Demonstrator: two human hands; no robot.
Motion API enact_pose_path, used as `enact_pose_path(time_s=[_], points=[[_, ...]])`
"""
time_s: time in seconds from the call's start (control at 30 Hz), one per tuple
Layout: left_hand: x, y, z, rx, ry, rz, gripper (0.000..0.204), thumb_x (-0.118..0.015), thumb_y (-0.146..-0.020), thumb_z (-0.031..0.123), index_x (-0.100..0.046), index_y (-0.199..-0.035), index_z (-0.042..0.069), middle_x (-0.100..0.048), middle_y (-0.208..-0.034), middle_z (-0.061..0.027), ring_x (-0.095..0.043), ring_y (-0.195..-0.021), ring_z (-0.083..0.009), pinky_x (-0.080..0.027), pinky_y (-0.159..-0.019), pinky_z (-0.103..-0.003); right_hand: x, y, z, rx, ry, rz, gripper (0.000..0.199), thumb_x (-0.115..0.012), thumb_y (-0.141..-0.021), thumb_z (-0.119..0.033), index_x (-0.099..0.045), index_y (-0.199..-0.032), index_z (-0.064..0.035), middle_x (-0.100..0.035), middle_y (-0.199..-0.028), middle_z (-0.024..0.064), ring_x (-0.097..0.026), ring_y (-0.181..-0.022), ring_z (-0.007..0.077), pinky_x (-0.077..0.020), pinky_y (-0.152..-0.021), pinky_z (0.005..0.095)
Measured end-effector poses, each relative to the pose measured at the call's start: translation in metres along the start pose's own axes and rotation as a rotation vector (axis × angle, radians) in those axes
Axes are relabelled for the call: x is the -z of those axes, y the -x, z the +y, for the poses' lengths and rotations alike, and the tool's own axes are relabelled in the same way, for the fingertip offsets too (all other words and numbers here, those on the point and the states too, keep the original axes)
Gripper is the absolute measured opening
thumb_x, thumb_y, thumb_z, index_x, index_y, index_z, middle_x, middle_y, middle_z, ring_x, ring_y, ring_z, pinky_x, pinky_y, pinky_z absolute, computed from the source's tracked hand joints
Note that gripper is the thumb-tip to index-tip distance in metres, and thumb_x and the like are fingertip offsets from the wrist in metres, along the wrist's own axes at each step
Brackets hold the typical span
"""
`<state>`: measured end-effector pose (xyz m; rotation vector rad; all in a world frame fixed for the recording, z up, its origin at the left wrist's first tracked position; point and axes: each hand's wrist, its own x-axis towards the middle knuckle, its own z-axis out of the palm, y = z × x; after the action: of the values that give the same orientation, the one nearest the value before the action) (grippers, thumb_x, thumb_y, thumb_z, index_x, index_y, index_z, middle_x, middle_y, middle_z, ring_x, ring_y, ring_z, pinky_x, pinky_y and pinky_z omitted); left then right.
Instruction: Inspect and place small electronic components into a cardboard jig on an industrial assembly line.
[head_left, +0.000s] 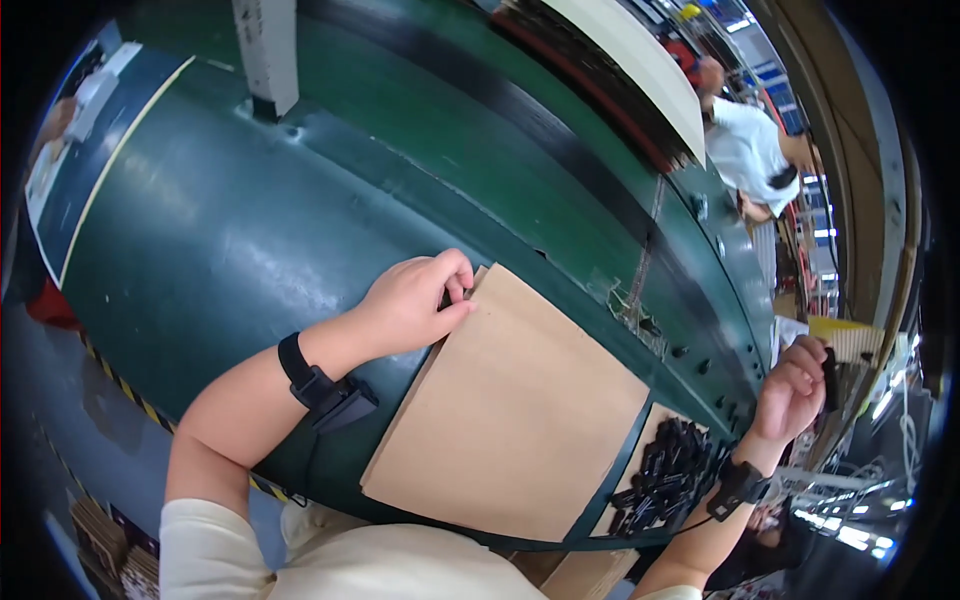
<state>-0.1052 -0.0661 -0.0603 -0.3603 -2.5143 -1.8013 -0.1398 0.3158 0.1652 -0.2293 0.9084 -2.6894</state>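
A stack of flat brown kraft-paper sheets (510, 405) lies on the green table in front of me. At its far left corner is my left hand (425, 295), fingers curled and thumb pinching the edge of the top sheet. My right hand (790, 392) is raised at the far right, fingers closed around a small black object (830, 378) whose kind I cannot make out. Between the stack and my right forearm, a pile of small black plastic pieces (665, 475) rests on a piece of cardboard (655, 420). Both wrists wear black straps with small devices.
A grey post (268, 55) rises from the table at the far left. Beyond the dark strip stands a tall stack of sheets (640, 60). A person in a light shirt (748, 155) works at the far right. Loose debris (635, 315) and small black knobs (703, 366) lie beyond the brown stack.
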Motion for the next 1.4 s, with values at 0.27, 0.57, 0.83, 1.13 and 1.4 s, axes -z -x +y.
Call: enact_pose_path(time_s=[0.27,0.57,0.83,1.13,1.4], points=[[-0.001,-0.002,-0.01,-0.037,0.015,-0.006,0.023,-0.068,-0.083,0.012,-0.05,-0.095,0.006,-0.064,-0.078,-0.0048,-0.059,-0.071,-0.0241,-0.046,-0.064,-0.037,0.004,-0.052,0.141,-0.343,1.197,0.075,0.023,-0.066,-0.09,-0.005,-0.059,-0.112,-0.0007,-0.065,-0.093,0.0036,-0.063,-0.079,0.0112,-0.0522,-0.072,0.0233],[-0.008,-0.001,-0.011,-0.092,0.012,0.038,0.024,-0.07,-0.082,0.011,-0.05,-0.095,0.006,-0.065,-0.077,-0.0033,-0.05,-0.058,-0.0168,-0.041,-0.056,-0.033,0.028,-0.077,0.208,-0.495,1.452,-0.008,0.02,-0.069,-0.09,-0.006,-0.061,-0.107,0.0004,-0.064,-0.091,0.0018,-0.059,-0.08,0.0055,-0.049,-0.072,0.0194],[-0.004,-0.001,-0.011,-0.079,0.018,0.029,0.024,-0.071,-0.08,0.009,-0.051,-0.094,0.007,-0.065,-0.077,-0.0028,-0.049,-0.058,-0.0164,-0.041,-0.056,-0.032,0.038,-0.082,0.216,-0.487,1.488,-0.015,0.021,-0.07,-0.09,-0.008,-0.063,-0.108,0.0004,-0.063,-0.089,-0.0002,-0.055,-0.075,0.0035,-0.046,-0.068,0.0185],[0.003,-0.003,0.001,0.022,-0.006,-0.02,0.02,-0.069,-0.08,0.009,-0.053,-0.093,0.006,-0.065,-0.08,-0.0064,-0.064,-0.078,-0.0279,-0.049,-0.07,-0.039,0.05,-0.082,0.223,-0.35,1.701,-0.079,0.024,-0.072,-0.088,-0.011,-0.066,-0.11,-0.0014,-0.058,-0.087,-0.0034,-0.041,-0.066,0.0028,-0.0383,-0.06,0.0187],[-0.003,-0.002,0.002,0.001,-0.07,0.013,0.021,-0.07,-0.081,0.012,-0.054,-0.094,0.007,-0.061,-0.076,-0.0045,-0.057,-0.067,-0.0219,-0.047,-0.063,-0.035,0.059,-0.075,0.214,-0.19,1.664,-0.107,0.024,-0.07,-0.088,-0.01,-0.066,-0.11,-0.0014,-0.055,-0.094,-0.002,-0.041,-0.067,0.0023,-0.0394,-0.062,0.0183]])
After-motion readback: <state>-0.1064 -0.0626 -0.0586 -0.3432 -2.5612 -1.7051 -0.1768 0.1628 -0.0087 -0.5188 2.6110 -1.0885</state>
